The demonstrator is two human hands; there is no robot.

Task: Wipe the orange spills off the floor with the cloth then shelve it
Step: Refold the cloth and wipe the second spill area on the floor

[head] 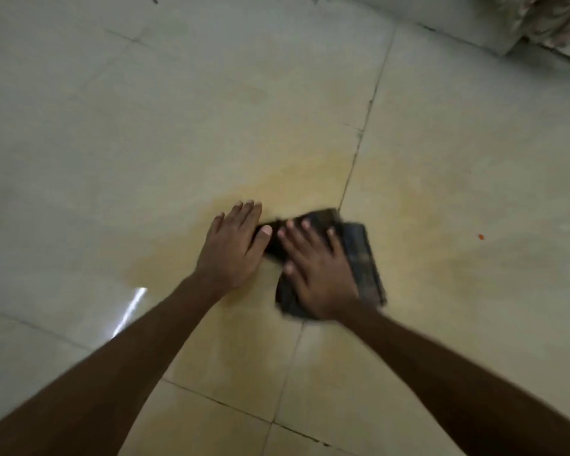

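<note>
The single head view looks steeply down and forward, from close, onto the tiled floor (441, 159).

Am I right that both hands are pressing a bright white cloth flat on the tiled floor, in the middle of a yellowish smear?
Not quite: the cloth is dark, not bright white. The head view shows the right hand flat on it and the left hand at its left edge, on the tiled floor amid the yellowish smear.

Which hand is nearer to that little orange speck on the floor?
Right. The right hand presses on the cloth, with the orange speck farther to its right; the left hand lies beyond.
</note>
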